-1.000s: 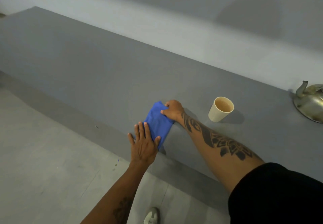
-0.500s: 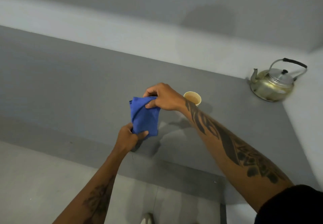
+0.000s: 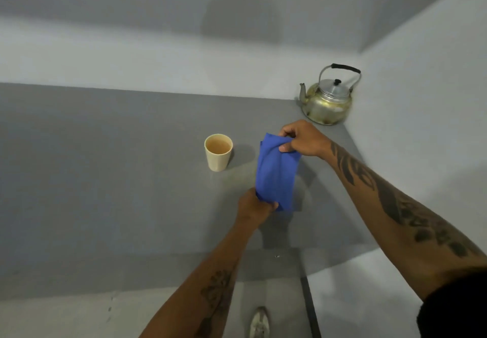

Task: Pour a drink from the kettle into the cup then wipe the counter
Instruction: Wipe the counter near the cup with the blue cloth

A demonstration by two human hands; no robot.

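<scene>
A folded blue cloth (image 3: 276,171) hangs in the air above the grey counter (image 3: 105,166). My right hand (image 3: 303,140) pinches its top edge and my left hand (image 3: 254,207) grips its bottom edge. A cream cup (image 3: 218,153) holding a light brown drink stands upright on the counter, left of the cloth and apart from it. The metal kettle (image 3: 328,100), with its black-grip handle raised, sits in the far right corner against the walls.
Pale walls close off the counter at the back and on the right. The counter's front edge runs below my forearms, with the floor and one shoe (image 3: 259,323) beyond it.
The cloth lay on the counter under both hands, then was lifted and is now held stretched between them. The view has swung right, so the cup now lies left of the cloth.
</scene>
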